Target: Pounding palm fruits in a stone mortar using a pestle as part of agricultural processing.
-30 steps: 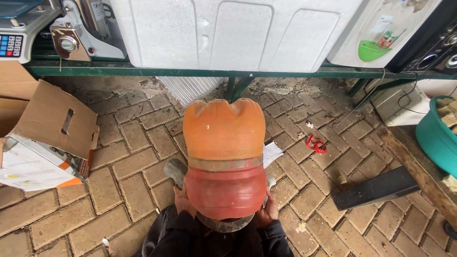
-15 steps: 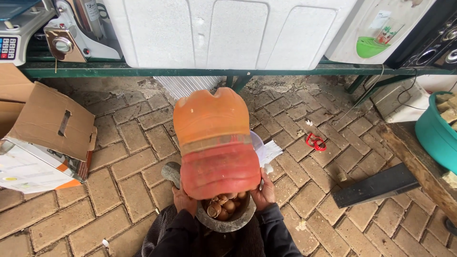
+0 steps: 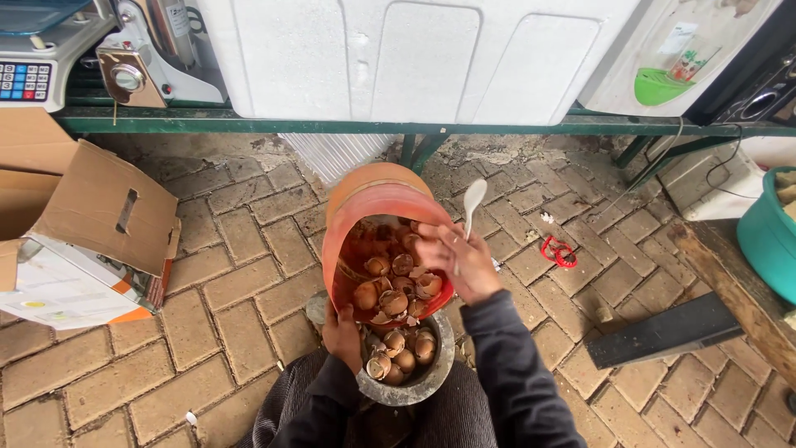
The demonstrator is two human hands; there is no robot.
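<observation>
At far left an open brown box (image 3: 99, 207) lies on the brick floor (image 3: 232, 249), a white and orange printed carton (image 3: 58, 290) under its flap. A white panel with a green label (image 3: 663, 83) leans at far right. In the middle, the left hand (image 3: 342, 332) grips the rim of a tilted orange jug (image 3: 373, 199) full of eggshells (image 3: 390, 282) over a metal pot (image 3: 406, 386); its fingers are partly hidden. The right hand (image 3: 456, 261) pinches a white spoon (image 3: 473, 199) at the jug's mouth. The pot's near edge is cut off by dark sleeves.
</observation>
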